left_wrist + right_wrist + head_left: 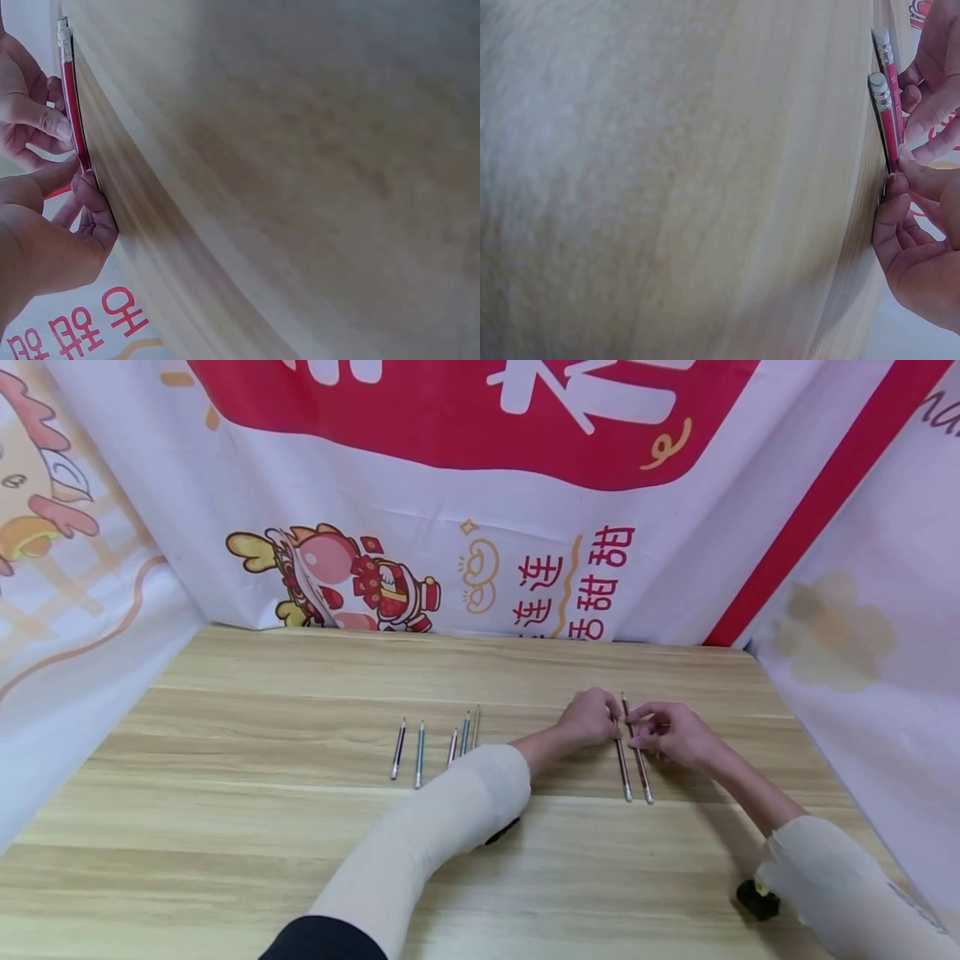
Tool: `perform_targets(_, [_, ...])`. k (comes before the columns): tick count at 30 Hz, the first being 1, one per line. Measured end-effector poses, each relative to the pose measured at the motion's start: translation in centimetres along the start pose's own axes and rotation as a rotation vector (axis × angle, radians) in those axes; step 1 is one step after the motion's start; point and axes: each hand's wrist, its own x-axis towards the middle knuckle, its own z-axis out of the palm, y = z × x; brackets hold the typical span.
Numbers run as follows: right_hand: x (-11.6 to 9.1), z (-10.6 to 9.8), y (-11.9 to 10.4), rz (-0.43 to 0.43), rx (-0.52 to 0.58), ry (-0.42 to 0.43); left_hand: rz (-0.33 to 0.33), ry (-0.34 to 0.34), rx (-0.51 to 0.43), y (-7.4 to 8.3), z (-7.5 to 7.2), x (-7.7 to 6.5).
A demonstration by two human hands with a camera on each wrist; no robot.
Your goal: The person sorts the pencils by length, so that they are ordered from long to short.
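Observation:
Two red pencils with white erasers lie side by side on the right part of the table, eraser ends toward the person. In the head view, my left hand point(588, 718) pinches the left red pencil point(624, 770) near its upper end. Close beside it, my right hand point(677, 735) holds the right red pencil point(642, 768) between thumb and fingers. The right wrist view shows the right pencil's eraser point(878, 84) nearer and the left pencil's eraser point(883, 39) behind it. Fingers partly hide both shafts.
Left of the hands lie a dark blue pencil point(398, 748), a teal pencil point(420, 753) and several more, whose lower ends the left sleeve point(450, 810) covers. A printed cloth point(450, 502) hangs along the back edge of the wooden table point(225, 827). A black object point(757, 900) shows beneath the right sleeve.

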Motion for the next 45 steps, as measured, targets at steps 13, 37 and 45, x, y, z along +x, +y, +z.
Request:
perform_targets(13, [-0.1,-0.1,0.4,-0.041,0.016,-0.015,-0.002,-0.030,-0.030,0.1,-0.6,-0.6])
perform_targets(37, [-0.3,-1.0,-0.4,0.010,0.008,-0.036,-0.009,-0.140,-0.179,-0.7,-4.3,-2.4])
perform_targets(45, [-0.3,-0.8,-1.6,-0.012,-0.034,-0.019,0.014,-0.159,-0.174,-1.4,-6.2,-2.8])
